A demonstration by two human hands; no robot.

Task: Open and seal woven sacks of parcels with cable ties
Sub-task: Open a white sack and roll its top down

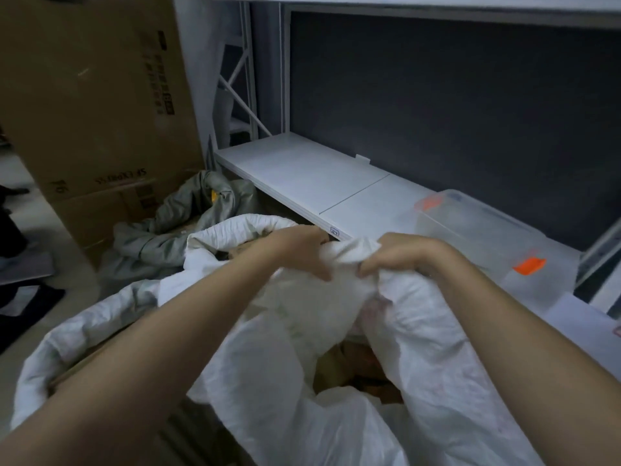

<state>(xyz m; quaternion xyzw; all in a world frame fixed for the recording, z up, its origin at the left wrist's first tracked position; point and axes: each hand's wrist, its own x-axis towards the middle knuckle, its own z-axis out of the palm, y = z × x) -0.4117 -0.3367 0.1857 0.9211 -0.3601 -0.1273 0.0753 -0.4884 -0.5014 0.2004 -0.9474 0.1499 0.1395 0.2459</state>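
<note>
A white woven sack [420,348] fills the lower middle of the view, its mouth partly gathered, with brown parcels [356,368] showing through the gap below. My left hand [302,248] and my right hand [403,255] both clutch the bunched top edge of the sack, close together, fingers closed on the fabric. A second white sack [100,324] lies open at the lower left under my left forearm. I see no cable tie in view.
A white metal shelf [312,176] runs behind the sacks, with a clear plastic box with orange clips [480,237] on it at the right. A tall cardboard box [90,105] stands at the left. A grey crumpled sack [188,213] lies beside it.
</note>
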